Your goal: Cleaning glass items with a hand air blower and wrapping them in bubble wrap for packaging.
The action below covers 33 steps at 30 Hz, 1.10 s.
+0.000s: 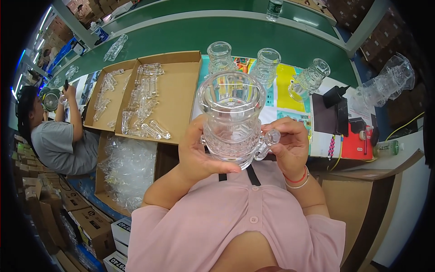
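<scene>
I hold a large clear mug-shaped vessel [231, 111] in front of my chest, its round mouth tipped up toward me. My left hand [194, 152] is wrapped around its left side and base, thumb along the bottom. At the vessel's right side, my right hand [292, 145] pinches a clear knobbed handle [272, 137] between thumb and fingers. The handle lies against the wall; whether it is joined there I cannot tell. Beyond stand two similar clear vessels, one at the left [220, 56] and one in the middle [268, 63], while a third [311, 78] leans at the right.
A cardboard tray [181, 81] of clear handles [145, 102] lies to the left, above a box of clear plastic bags [129, 167]. On the right are a black bottle [335, 96], a red pad [353, 147] and plastic-wrapped vessels [387, 84]. Another person [63, 136] sits far left.
</scene>
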Each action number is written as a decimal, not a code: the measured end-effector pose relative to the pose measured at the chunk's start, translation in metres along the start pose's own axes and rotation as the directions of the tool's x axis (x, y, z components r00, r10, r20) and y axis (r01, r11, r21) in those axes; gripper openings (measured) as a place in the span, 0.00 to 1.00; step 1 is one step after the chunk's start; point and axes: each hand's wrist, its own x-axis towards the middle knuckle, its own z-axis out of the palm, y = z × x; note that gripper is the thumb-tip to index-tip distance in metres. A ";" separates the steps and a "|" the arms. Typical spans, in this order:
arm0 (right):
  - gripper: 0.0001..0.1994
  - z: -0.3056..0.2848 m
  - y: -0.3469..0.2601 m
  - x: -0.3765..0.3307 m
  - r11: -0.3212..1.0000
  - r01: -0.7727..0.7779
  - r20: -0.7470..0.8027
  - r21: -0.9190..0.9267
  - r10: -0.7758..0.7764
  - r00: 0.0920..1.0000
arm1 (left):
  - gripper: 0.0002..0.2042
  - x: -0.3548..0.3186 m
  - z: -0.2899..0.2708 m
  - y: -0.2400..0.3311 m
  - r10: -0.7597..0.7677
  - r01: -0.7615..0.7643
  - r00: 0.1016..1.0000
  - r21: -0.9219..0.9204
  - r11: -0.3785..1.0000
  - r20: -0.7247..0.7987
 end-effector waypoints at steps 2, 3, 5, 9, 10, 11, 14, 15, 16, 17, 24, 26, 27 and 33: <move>0.18 -0.002 0.000 -0.002 0.999 0.008 0.008 -0.034 -0.008 1.000 | 0.37 -0.002 -0.001 -0.002 0.008 -0.008 1.000 0.010 1.000 -0.022; 0.18 -0.003 0.000 -0.003 1.000 0.012 0.020 -0.018 -0.012 1.000 | 0.37 -0.002 -0.001 -0.002 0.014 -0.014 1.000 0.041 0.999 -0.005; 0.19 -0.004 0.001 -0.004 1.000 0.014 0.034 -0.001 -0.014 0.999 | 0.37 -0.001 -0.001 -0.001 0.017 -0.018 1.000 0.072 0.997 0.009; 0.20 -0.003 0.001 -0.004 0.998 0.044 0.048 -0.038 -0.042 0.998 | 0.36 -0.001 -0.001 0.003 -0.056 0.057 0.998 0.050 0.997 -0.021; 0.21 -0.002 0.000 -0.005 0.994 0.048 0.059 -0.099 -0.042 0.997 | 0.36 -0.001 -0.002 0.003 -0.015 0.014 1.000 0.154 0.988 0.005; 0.21 -0.002 0.001 -0.005 0.994 0.045 0.058 -0.101 -0.040 0.998 | 0.36 -0.001 -0.003 0.002 -0.017 0.016 1.000 0.152 0.988 0.004; 0.21 0.000 0.002 -0.004 0.988 0.089 0.007 -0.124 -0.089 0.996 | 0.39 0.001 0.001 -0.001 -0.119 0.118 0.993 0.058 0.991 0.018; 0.21 0.000 0.001 -0.003 0.985 0.085 0.006 -0.148 -0.085 0.996 | 0.42 0.000 0.005 -0.002 -0.114 0.113 0.993 -0.058 0.992 -0.018; 0.21 0.001 0.000 -0.001 0.982 0.081 0.004 -0.172 -0.081 0.997 | 0.44 -0.001 0.007 -0.003 -0.112 0.102 0.992 -0.173 0.980 -0.053; 0.21 0.002 -0.001 -0.002 0.981 0.082 0.000 -0.173 -0.084 0.997 | 0.44 -0.001 0.005 -0.004 -0.113 0.103 0.992 -0.172 0.980 -0.049; 0.19 -0.009 -0.009 0.007 0.973 -0.091 0.167 -0.211 0.128 0.978 | 0.54 -0.004 -0.008 -0.011 -0.300 0.363 0.925 -0.313 0.878 0.232; 0.20 -0.011 -0.006 0.019 0.961 -0.089 0.243 -0.262 0.155 0.958 | 0.51 -0.003 -0.009 -0.009 -0.360 0.446 0.891 -0.382 0.809 0.277; 0.21 -0.005 -0.006 0.028 0.987 -0.064 0.173 -0.145 0.089 0.981 | 0.51 -0.001 -0.009 -0.008 -0.361 0.449 0.889 -0.380 0.808 0.282; 0.29 0.029 -0.009 0.051 0.769 -0.465 0.189 0.439 0.427 0.884 | 0.47 0.000 -0.020 -0.007 -0.344 0.450 0.852 -0.214 0.867 0.395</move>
